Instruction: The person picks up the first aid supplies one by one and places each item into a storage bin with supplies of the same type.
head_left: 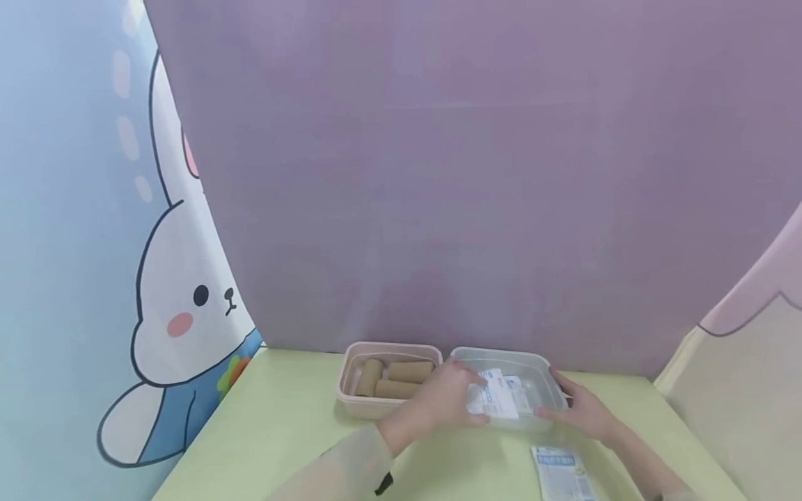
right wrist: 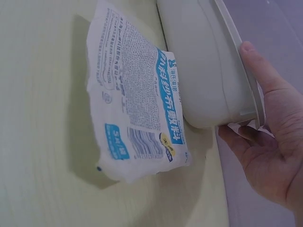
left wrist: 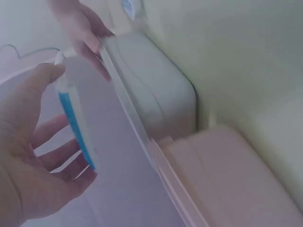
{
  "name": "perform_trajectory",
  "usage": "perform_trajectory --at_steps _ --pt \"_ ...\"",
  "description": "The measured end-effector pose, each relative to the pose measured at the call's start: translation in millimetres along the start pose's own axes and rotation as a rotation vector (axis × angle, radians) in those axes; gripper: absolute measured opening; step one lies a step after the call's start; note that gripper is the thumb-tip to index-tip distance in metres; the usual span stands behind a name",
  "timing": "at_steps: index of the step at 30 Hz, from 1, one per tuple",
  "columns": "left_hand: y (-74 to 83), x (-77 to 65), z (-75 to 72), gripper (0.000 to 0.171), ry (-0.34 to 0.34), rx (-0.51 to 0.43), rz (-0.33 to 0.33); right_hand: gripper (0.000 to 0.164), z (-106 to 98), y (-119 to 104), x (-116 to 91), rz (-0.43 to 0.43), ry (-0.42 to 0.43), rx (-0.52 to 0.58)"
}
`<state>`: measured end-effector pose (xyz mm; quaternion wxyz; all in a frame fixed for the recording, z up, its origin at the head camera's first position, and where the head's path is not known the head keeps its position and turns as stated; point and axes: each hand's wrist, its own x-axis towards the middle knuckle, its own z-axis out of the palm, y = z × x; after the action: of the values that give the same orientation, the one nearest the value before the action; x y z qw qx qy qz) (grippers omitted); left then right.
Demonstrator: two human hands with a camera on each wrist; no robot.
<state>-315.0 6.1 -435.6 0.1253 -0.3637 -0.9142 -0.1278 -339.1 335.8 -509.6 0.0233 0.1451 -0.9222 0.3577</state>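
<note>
My left hand (head_left: 446, 393) holds a white gauze packet (head_left: 498, 395) with blue print over the whitish plastic box (head_left: 501, 353). In the left wrist view this packet (left wrist: 75, 120) is edge-on, between thumb and fingertips. Another white packet (head_left: 519, 394) lies inside the box, partly covered by the held one. At the box's right end, my right hand (head_left: 584, 412) grips the rim, thumb and fingers spread across the corners. A larger gauze dressing packet (right wrist: 137, 104) with blue lettering lies on the table in front of the box.
Left of the whitish box stands a pink plastic box (head_left: 357, 406) holding several brown bandage rolls (head_left: 401, 390). Both boxes sit near the back edge of the pale yellow table (head_left: 263, 431). A purple curtain (head_left: 470, 209) hangs behind, with a rabbit-print cloth (head_left: 182, 278) at the left.
</note>
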Motion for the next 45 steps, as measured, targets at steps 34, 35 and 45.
perform_trajectory --at_steps 34,35,45 --pt "-7.2 74.5 62.8 0.060 -0.131 -0.035 -0.288 0.111 1.3 -10.5 0.4 0.023 -0.041 -0.019" --pt "-6.6 73.5 61.5 0.061 -0.127 -0.051 -0.285 0.111 1.5 -10.6 0.8 0.021 -0.044 -0.025" --pt "33.7 66.4 39.5 0.078 0.023 -0.201 -0.114 0.110 -3.6 -8.7 -1.5 0.011 -0.039 -0.020"
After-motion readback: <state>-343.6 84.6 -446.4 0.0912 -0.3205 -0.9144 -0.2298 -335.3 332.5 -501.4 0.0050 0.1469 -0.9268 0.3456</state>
